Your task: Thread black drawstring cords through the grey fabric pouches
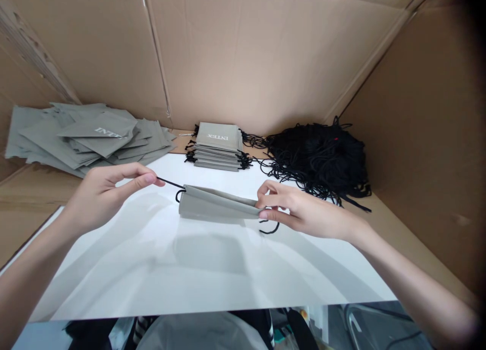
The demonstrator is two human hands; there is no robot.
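Observation:
Between my two hands a grey drawstring pouch (216,204) hangs above the white board, its mouth slightly parted along the top. My left hand (114,190) pinches the end of a black cord (170,182), pulled taut from the pouch's left corner, where a small black loop also sticks out. At the other end, my right hand (290,208) grips the pouch's right top corner between thumb and fingers. Loose black cord ends curl below that hand.
Loose grey pouches (102,137) lie heaped at the back left. A neat stack of corded pouches marked INTEX (218,137) stands at the back middle. Black cords (319,158) form a pile at the back right. Cardboard walls (266,51) enclose the white board (212,279).

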